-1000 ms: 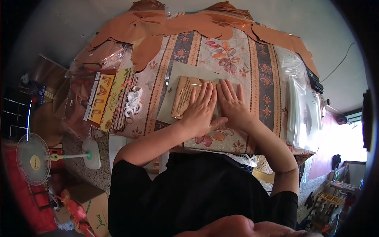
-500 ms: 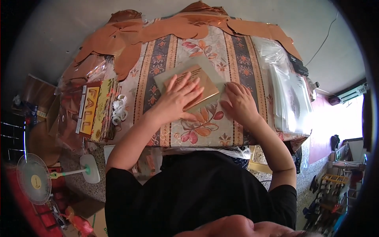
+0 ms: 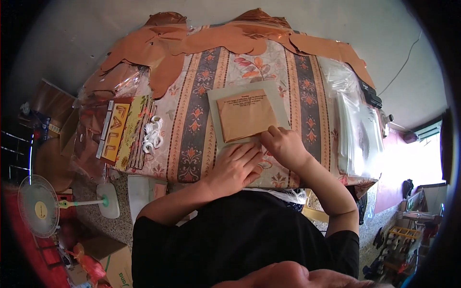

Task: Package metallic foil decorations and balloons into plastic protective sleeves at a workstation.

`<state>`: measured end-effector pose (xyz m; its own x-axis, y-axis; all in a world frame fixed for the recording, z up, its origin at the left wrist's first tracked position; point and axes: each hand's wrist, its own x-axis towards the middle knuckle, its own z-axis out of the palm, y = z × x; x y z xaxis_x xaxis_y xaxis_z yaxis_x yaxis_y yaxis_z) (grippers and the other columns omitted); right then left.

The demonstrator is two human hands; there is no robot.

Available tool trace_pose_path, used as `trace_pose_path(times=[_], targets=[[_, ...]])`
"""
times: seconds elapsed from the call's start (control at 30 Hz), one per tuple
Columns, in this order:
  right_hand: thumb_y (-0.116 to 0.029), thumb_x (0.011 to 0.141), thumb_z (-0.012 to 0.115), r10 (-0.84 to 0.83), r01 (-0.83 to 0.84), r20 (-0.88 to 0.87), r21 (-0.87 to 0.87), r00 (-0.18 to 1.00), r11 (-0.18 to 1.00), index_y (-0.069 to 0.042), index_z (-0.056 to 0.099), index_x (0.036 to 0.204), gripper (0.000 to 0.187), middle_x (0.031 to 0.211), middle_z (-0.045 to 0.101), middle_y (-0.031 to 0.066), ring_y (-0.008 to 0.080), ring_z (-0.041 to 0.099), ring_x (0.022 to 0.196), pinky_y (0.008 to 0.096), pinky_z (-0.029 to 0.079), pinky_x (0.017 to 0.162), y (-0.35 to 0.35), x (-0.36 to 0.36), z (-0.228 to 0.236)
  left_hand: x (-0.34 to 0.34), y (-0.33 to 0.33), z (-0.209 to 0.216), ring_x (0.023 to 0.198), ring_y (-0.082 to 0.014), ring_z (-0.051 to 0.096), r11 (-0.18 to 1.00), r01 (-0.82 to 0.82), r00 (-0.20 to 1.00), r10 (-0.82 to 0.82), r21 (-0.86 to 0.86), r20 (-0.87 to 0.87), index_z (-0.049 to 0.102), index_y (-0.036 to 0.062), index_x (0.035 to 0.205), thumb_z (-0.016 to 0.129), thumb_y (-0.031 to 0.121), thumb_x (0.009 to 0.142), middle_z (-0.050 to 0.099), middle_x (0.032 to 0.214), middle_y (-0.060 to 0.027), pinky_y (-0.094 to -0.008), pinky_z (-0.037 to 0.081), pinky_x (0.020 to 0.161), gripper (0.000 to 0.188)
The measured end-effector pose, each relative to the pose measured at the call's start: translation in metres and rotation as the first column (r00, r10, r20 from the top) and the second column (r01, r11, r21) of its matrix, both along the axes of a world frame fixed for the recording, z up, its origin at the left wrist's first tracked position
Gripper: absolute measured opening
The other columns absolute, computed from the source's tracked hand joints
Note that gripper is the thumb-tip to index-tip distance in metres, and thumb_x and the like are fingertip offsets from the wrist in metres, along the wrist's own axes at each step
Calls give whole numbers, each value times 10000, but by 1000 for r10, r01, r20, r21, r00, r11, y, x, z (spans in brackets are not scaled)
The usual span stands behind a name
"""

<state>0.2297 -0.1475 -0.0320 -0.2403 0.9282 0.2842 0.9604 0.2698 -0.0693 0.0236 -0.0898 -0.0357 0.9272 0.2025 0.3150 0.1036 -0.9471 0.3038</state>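
Observation:
A clear, greyish plastic bag (image 3: 283, 113) lies on the patterned tablecloth in front of me, with a flat brown piece (image 3: 247, 120) that looks like card or paper inside. Small dark print shows across the upper part. At the bag's lower right edge, the fingers of my right hand (image 3: 284, 146) are curled and pinched together on the plastic. My left hand (image 3: 237, 168) rests along the near edge, fingers stretched out and fairly flat, tips close to the right fingertips. What lies under the left palm is hidden.
To the left stand a stack of colourful printed cards (image 3: 126, 132) and a bundle of white cord (image 3: 153, 135). A pile of clear plastic bags (image 3: 357, 129) lies at right, beside a black object (image 3: 369, 93). Brown cut-out shapes (image 3: 216, 44) line the far edge. A fan (image 3: 41, 207) stands lower left.
My left hand has slid off the brown piece toward me, to the near edge. The bag has turned squarer to me. My right hand has moved nearer and closed on its lower right edge.

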Motion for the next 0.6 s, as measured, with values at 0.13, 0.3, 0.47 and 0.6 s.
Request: trace_pose_path(times=[0.13,0.3,0.47,0.6], targets=[[-117,763,616,10,-9,66,-13,998,1000,-69,547,814,99,767,553,65,219,635,673,329,529,550,5,-5,-5,-3,-1,2,1273,-286,463,1000,-24,1000,24,-9,-6,543,6,1276,631,266,858,554,1297,-148,-436,319,1090,501],[-130,754,621,16,-17,156,3,988,1000,-52,543,814,126,757,558,80,221,638,646,333,524,524,15,-7,-4,-3,1,-2,1289,-285,448,997,-20,1000,20,-70,-5,543,30,1291,621,269,871,543,1315,-143,-426,310,1117,489],[-165,756,642,21,-22,76,17,997,1000,-32,556,858,188,754,558,83,229,643,658,331,515,517,13,-4,-5,-2,4,0,1298,-281,439,997,-16,1000,15,-81,-12,542,37,1300,627,263,872,526,1343,-129,-418,321,1110,491],[-178,773,661,-72,72,-6,38,997,997,-43,576,908,209,764,564,63,222,641,672,344,515,536,-5,-2,-2,0,5,7,1283,-276,459,994,-14,1000,14,-112,1,567,44,1277,670,232,844,547,1322,-116,-410,360,1069,484]])
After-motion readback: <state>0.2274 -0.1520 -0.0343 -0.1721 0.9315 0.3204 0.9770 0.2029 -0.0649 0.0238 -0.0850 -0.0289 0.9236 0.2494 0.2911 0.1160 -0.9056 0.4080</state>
